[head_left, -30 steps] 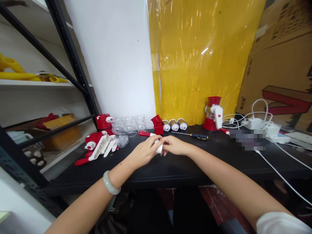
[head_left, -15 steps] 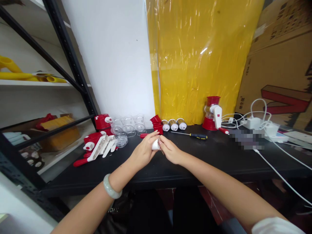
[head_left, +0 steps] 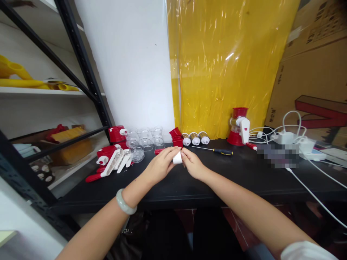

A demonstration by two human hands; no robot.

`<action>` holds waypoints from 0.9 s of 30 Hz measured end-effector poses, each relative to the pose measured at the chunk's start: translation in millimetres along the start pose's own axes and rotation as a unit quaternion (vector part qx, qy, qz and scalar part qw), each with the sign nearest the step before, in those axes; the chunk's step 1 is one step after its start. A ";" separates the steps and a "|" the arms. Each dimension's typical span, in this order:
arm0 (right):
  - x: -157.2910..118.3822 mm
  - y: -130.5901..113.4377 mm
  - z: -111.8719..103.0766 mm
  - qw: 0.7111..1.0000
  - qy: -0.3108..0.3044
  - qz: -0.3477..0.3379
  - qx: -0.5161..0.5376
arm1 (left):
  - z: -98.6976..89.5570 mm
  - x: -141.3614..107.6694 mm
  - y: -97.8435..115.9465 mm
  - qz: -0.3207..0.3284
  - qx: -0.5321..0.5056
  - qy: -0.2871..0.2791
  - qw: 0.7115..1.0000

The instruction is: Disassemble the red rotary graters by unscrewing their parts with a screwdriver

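Observation:
A small white plastic piece [head_left: 177,158] is held between both hands above the black table, partly covered by fingers. My left hand [head_left: 162,164] closes around it from the left, a pale bangle on that wrist. From the right, the fingertips of my right hand [head_left: 192,164] pinch its edge. A red handle-like end [head_left: 159,151] shows just behind my left hand; whether it joins the white piece, I cannot tell. Beyond the hands stand red square parts [head_left: 176,137] and several metal drums with white ends [head_left: 194,138]. A screwdriver [head_left: 222,152] lies to their right.
Red housings [head_left: 117,134], white crank arms with a red grip [head_left: 110,164] and clear plastic cups [head_left: 145,135] lie at left. An assembled red-and-white rotary grater [head_left: 240,126] stands at right, near white chargers and cables [head_left: 286,137]. A shelf rack [head_left: 81,61] borders the left.
The white piece has turned slightly between my fingers and shows more of its side. Both hands stay close together on it. The camera view has shifted a little left.

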State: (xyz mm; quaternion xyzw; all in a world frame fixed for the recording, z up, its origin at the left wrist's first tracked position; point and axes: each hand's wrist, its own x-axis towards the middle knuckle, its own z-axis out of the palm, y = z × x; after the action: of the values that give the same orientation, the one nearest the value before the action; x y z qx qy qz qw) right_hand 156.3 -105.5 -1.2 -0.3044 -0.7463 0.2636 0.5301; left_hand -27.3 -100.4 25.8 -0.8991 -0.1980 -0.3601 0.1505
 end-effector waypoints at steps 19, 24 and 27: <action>-0.1 8.5 -79.0 0.989 0.040 0.083 0.114 | -34.4 -22.0 -48.7 -0.206 -0.050 0.093 0.973; 2.1 26.2 -94.8 0.975 -0.011 0.092 -0.203 | -36.2 -9.8 -41.4 -0.267 -0.274 0.151 0.911; 1.6 26.7 -95.7 0.945 -0.071 0.077 -0.309 | -35.8 -6.1 -38.4 -0.299 -0.351 0.158 0.873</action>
State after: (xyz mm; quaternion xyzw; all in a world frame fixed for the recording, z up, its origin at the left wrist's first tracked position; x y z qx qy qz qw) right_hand 251.6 -79.5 9.3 -0.4900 -0.8010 0.0807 0.3342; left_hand -70.2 -83.0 51.3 -0.7219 -0.2921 -0.5706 -0.2606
